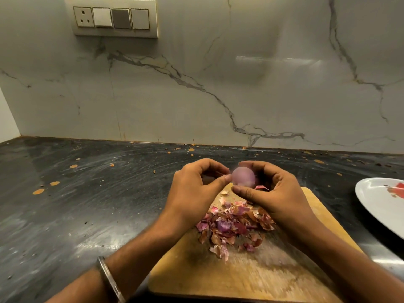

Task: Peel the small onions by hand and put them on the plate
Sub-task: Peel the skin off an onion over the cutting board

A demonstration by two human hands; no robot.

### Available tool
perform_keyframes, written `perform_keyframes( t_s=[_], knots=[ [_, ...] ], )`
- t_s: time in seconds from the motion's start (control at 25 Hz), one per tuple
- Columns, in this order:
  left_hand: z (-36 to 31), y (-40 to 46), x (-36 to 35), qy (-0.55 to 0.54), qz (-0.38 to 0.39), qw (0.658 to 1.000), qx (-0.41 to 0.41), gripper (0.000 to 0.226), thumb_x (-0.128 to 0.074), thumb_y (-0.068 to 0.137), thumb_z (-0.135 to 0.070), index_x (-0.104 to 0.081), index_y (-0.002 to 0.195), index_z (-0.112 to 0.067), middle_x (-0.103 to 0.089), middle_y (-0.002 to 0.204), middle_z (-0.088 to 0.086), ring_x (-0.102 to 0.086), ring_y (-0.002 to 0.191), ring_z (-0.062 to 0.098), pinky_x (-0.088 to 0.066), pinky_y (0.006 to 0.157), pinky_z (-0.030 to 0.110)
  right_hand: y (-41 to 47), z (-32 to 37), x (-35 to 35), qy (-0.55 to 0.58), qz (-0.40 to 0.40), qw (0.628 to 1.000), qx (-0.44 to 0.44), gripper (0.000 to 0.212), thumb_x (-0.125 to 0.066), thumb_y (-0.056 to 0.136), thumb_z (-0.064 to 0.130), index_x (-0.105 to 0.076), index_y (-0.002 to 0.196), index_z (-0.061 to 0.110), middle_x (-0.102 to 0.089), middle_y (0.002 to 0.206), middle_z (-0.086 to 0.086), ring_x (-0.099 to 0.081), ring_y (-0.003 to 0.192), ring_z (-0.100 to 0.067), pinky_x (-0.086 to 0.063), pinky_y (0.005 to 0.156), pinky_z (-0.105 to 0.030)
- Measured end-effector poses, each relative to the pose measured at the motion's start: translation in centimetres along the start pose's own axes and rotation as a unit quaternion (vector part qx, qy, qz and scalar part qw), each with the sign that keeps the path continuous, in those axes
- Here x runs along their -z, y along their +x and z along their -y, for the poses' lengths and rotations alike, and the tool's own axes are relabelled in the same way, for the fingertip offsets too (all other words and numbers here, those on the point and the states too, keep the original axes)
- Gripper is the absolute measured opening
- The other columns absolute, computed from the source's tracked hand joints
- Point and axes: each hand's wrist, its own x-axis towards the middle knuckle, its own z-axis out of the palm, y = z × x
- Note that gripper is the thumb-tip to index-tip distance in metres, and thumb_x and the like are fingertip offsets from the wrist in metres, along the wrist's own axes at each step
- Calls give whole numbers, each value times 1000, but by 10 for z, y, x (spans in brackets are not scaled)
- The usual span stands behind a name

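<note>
Head view: both hands (231, 189) pinch a smooth round onion (243, 176) above papery skins (234, 224)

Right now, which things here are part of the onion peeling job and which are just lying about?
Part of the job: small onion held in right hand; left hand pinching at its skin; plate; pile of peels; cutting board.

Just there: switch panel; bangle; orange spots on countertop.

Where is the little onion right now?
The small onion is in the middle of the head view, held up between both hands above the peel pile on the cutting board.
</note>
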Motion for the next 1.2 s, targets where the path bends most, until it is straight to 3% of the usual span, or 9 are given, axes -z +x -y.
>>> perform_keyframes(
  t_s=[0.12,0.28,0.48,0.6,0.8,1.0,1.2],
  knots=[
    [0,-2,-2,4,-10,1000,-24,11,-78,81,-22,-76,92,-24,-75,84,-11,-70,79,0,-59,70,22,-1,-1,-2,-51,11,998,24,52,-89,68,18,-71,117,24,-74,108,8,-70,100,-6,-59,81,-22],
    [0,-1,-2,-34,4,999,14,10,-79,81,-18,-77,90,-21,-76,82,-7,-72,77,6,-60,69,28,-1,0,-3,-74,18,995,58,54,-88,71,14,-70,121,21,-70,113,6,-69,103,-8,-59,87,-26],
    [1,-4,-6,-18,-11,1000,-6,8,-79,82,-16,-78,87,-22,-76,78,-8,-71,72,2,-58,65,20,-1,-4,-4,-86,3,993,78,54,-88,71,14,-70,122,19,-68,108,5,-69,101,-7,-60,86,-26],
    [3,-6,-9,-26,-22,999,26,5,-78,83,-19,-78,87,-21,-76,76,-7,-72,71,4,-58,63,20,-3,-5,-10,-114,-22,987,112,49,-89,71,16,-71,117,21,-65,105,9,-68,99,-6,-60,81,-23],
    [0,-9,-12,-180,54,973,137,10,-69,91,-14,-77,95,-10,-77,82,10,-75,78,23,-62,71,35,-4,-5,-9,-190,-54,962,188,40,-86,76,8,-73,112,19,-62,100,12,-67,94,-7,-60,71,-27],
    [-2,-8,-9,-208,50,965,153,12,-68,90,-8,-79,85,-10,-76,80,15,-71,71,20,-60,69,29,-6,-4,-13,-253,-62,931,256,35,-83,80,8,-73,113,12,-61,97,6,-65,90,-8,-58,72,-22],
    [-4,-8,-6,-247,65,953,166,12,-69,89,-14,-76,95,-7,-76,86,16,-72,73,21,-60,68,31,-3,1,-8,-172,-58,964,195,44,-89,72,13,-69,111,21,-65,103,8,-68,97,-7,-60,76,-24]
  ],
)
